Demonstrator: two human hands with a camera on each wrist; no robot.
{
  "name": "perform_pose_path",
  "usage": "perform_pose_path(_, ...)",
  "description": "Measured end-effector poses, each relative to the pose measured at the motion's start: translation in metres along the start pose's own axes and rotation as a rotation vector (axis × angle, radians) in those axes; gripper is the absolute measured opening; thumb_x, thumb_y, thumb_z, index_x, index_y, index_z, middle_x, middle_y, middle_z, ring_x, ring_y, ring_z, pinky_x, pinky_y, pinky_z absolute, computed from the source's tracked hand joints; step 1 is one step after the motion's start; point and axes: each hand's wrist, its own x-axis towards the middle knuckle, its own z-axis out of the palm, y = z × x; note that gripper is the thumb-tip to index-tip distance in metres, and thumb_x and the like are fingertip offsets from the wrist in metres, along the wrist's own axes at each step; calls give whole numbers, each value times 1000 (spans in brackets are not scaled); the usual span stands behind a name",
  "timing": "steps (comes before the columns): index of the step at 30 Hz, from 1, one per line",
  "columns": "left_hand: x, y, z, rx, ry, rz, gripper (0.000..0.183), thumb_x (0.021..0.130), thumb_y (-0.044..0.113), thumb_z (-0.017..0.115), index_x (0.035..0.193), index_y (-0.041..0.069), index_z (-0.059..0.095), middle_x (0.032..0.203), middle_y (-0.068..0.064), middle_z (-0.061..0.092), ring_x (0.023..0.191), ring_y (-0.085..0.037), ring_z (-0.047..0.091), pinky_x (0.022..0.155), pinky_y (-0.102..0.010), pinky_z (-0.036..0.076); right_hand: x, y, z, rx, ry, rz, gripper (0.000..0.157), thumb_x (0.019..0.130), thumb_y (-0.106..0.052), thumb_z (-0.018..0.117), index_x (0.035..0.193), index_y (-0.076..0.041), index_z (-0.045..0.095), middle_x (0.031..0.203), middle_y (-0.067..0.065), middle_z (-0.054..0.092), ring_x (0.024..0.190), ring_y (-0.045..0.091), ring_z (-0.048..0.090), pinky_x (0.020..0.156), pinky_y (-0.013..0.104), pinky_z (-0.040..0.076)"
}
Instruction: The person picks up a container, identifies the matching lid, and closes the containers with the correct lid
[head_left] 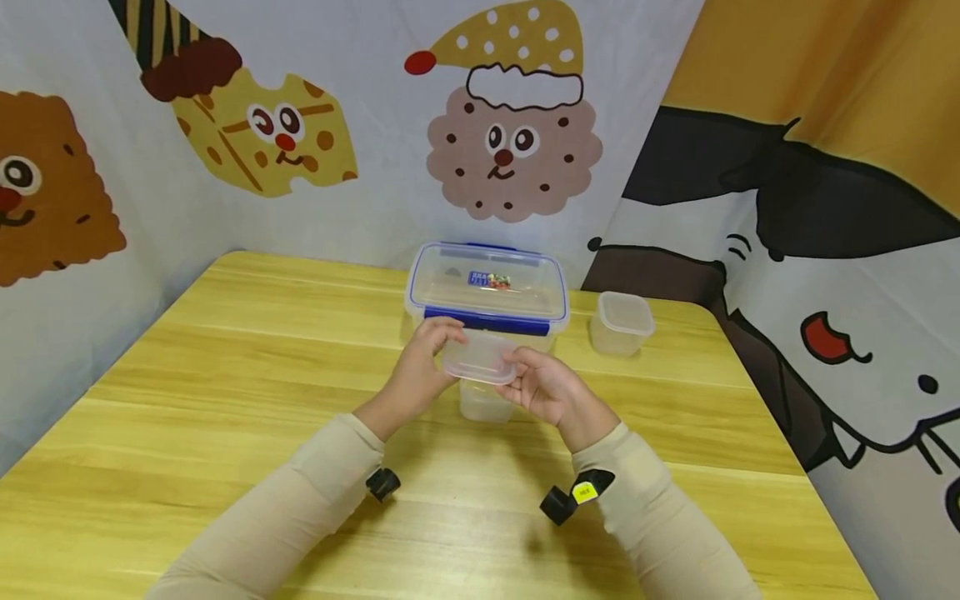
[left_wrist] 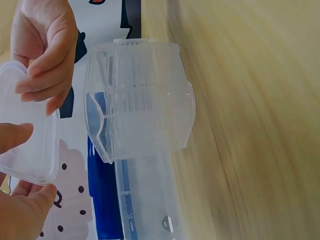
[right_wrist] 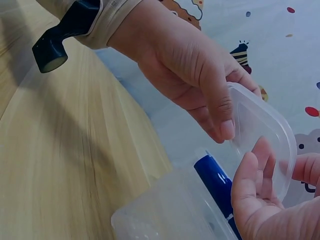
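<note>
A translucent plastic lid [head_left: 478, 357] is held in the air between both hands. My left hand [head_left: 422, 367] grips its left edge; in the right wrist view the left thumb lies on one face of the lid [right_wrist: 272, 117]. At the opposite edge my right hand [head_left: 551, 387] pinches the lid between thumb and fingers. Just below it stands a small clear container [head_left: 486, 404], partly hidden by the lid in the head view; the left wrist view shows this container [left_wrist: 140, 100] more fully.
A large clear storage box [head_left: 487, 292] with a blue-edged lid and blue clasp stands behind the hands. To its right is another small translucent container [head_left: 621, 323]. The wooden table [head_left: 225, 375] meets a printed cloth backdrop [head_left: 390, 217] at the back.
</note>
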Motion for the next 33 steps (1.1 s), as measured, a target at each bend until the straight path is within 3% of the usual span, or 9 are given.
perform_pose_path(7, -1, 3, -2, -48, -104, -102, 54, 68, -14, 67, 117, -1, 50, 132, -15, 36, 121, -29, 36, 99, -37, 35, 0, 1, -3, -41, 32, -22, 18, 91, -7, 40, 108, -3, 44, 80, 1, 66, 72, 12, 62, 66, 24, 52)
perform_pose_path(18, -1, -2, -9, -191, -258, -189, 74, 68, -5, 73, 131, 1, 36, 131, -15, 39, 120, -29, 41, 102, -39, 33, -3, -1, -11, -127, 17, -54, 24, 93, -7, 39, 117, -3, 40, 82, 0, 66, 75, 11, 62, 69, 25, 52)
perform_pose_path(23, -1, -1, -12, -233, -325, -225, 81, 68, 5, 76, 135, 4, 31, 131, -13, 42, 120, -27, 41, 103, -36, 32, -3, 0, -16, -162, 12, -73, 19, 93, -7, 40, 112, -6, 42, 80, -1, 64, 73, 11, 61, 69, 25, 52)
perform_pose_path(27, 1, 1, -12, -250, -323, -274, 75, 75, 12, 72, 136, 4, 30, 130, -13, 43, 119, -26, 43, 100, -34, 35, -4, 0, -19, -186, 25, -87, 13, 92, -6, 41, 104, -8, 45, 78, -1, 64, 72, 10, 60, 67, 25, 51)
perform_pose_path(33, 12, 5, -8, -254, -221, -382, 57, 83, 10, 63, 132, 2, 36, 120, -15, 50, 108, -26, 51, 88, -32, 46, -4, -2, -21, -213, 47, -102, 9, 90, -4, 42, 98, -8, 45, 78, -1, 62, 69, 10, 60, 65, 24, 52)
